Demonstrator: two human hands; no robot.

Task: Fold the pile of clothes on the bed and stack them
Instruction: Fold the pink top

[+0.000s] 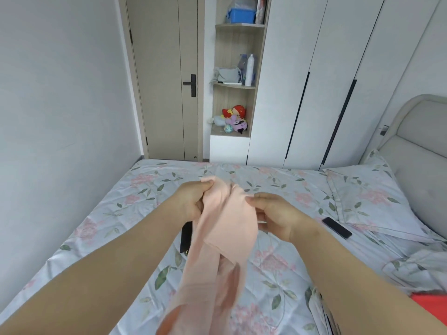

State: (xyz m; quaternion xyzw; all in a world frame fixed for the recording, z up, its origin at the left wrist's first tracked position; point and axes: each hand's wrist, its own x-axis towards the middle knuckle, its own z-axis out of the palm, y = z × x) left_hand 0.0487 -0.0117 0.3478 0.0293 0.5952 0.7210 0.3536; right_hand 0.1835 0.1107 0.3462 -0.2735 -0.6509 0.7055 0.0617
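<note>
A pale pink, thin stretchy garment (225,228) hangs in the air above the bed (150,189). My left hand (191,201) grips its upper left edge. My right hand (273,213) pinches its upper right edge. The rest of the pink cloth dangles down toward the camera in long sheer folds. A black item (186,238) lies on the sheet behind the pink garment, mostly hidden by it. A red piece of clothing (430,303) shows at the lower right edge, partly covered by my right arm.
A black phone (336,227) lies on the floral sheet near a pillow (372,194) at the right. A padded headboard (420,141) rises behind the pillow. White wardrobes, open shelves and a closed door (167,81) stand past the bed's far edge. Crumpled floral bedding (416,267) bunches at right.
</note>
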